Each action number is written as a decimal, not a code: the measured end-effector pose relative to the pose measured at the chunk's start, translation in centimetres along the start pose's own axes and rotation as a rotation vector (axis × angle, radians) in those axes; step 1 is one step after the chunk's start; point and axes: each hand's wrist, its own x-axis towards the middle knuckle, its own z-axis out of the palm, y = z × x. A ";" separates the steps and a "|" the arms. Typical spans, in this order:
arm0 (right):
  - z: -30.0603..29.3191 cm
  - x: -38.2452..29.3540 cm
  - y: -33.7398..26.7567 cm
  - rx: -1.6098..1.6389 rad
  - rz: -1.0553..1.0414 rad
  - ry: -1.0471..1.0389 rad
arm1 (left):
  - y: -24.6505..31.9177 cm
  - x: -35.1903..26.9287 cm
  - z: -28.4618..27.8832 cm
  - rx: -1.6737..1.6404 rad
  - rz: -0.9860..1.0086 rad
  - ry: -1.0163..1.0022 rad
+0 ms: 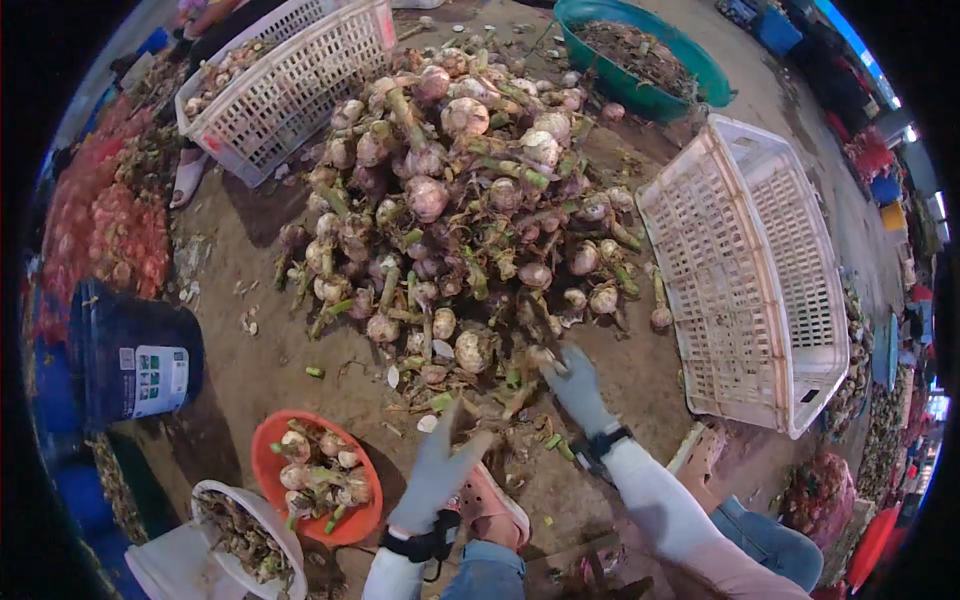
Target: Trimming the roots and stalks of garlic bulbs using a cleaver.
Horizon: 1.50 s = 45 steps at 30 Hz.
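Observation:
A large heap of garlic (450, 195) with stalks and roots attached lies on the ground before me. My right hand (579, 390), in a grey glove, is at the heap's near edge. Its blurred fingers touch a pale piece of garlic there; whether they grip it is unclear. Closer to me, my left hand (435, 472), gloved alike, hovers above a pink clog (487, 502) with thumb and fingers apart. Motion blurs its fingertips, and I make out nothing held. An orange bowl (262, 465) with several garlic bulbs (330, 474) stands left of this hand.
An upright white plastic crate (720, 300) stands at right; another crate (292, 97), holding garlic, is at upper left near a person's foot (187, 178). A green basin (645, 101) of debris lies beyond the heap. At left are a dark bucket (97, 360) and a white bucket (298, 577).

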 end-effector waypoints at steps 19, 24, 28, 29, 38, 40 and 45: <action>-4.9 -8.5 -18.4 -0.548 -0.558 -0.462 | -3.1 -6.7 -2.3 -0.294 0.055 -0.100; -4.6 -8.6 -18.0 -0.537 -0.607 -0.418 | -1.3 -6.4 -2.6 -0.252 0.074 -0.096; -4.7 -9.0 -18.4 -0.480 -0.609 -0.429 | 1.9 -6.1 -1.8 -0.333 -0.104 -0.017; -4.7 -8.9 -18.3 -0.486 -0.609 -0.425 | 2.9 -5.8 -1.4 -0.355 -0.144 -0.003; -2.6 -8.2 -11.8 -0.283 -0.635 -0.490 | -2.4 -5.2 -0.3 0.210 0.387 -0.060; -1.2 -9.8 -8.3 -0.253 -0.377 -0.570 | -4.4 -5.3 0.6 0.088 0.294 0.007; -1.7 -10.0 -8.1 -0.388 -0.296 -0.590 | -3.7 -5.4 1.1 -0.096 0.011 0.028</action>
